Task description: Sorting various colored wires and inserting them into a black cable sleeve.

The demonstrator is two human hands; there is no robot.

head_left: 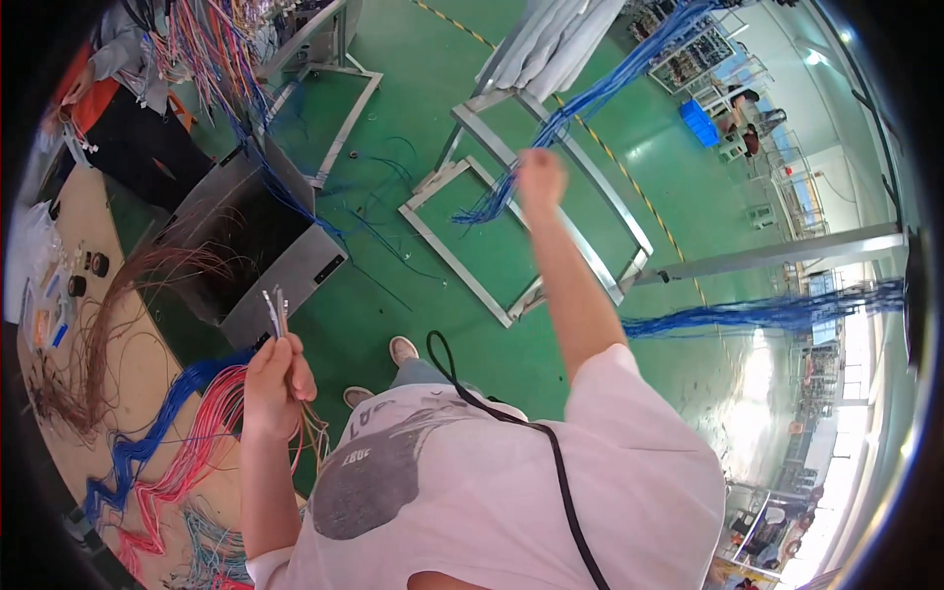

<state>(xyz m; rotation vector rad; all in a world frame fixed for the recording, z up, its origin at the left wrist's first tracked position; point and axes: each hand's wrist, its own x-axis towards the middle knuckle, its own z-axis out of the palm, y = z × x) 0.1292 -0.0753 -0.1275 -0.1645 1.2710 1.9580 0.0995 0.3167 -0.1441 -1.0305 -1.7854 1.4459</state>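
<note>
Left hand (277,382) fisted around thin wire bundle (276,313), ends pointing up, above bench (147,374) edge. Right hand (540,179) raised at arm's length, closed on blue wires (590,98) hanging from rack over green floor (442,285). Red, blue cables (167,462) lie on bench.

bright daylight, right side | floor (757,383) glare | fisheye-bent rim | raised hand (541,179) perhaps motion-blurred

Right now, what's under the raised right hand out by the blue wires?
Under the right hand: a metal floor frame on the green floor, with blue wires hanging. The forearm hides part of the frame.
</note>
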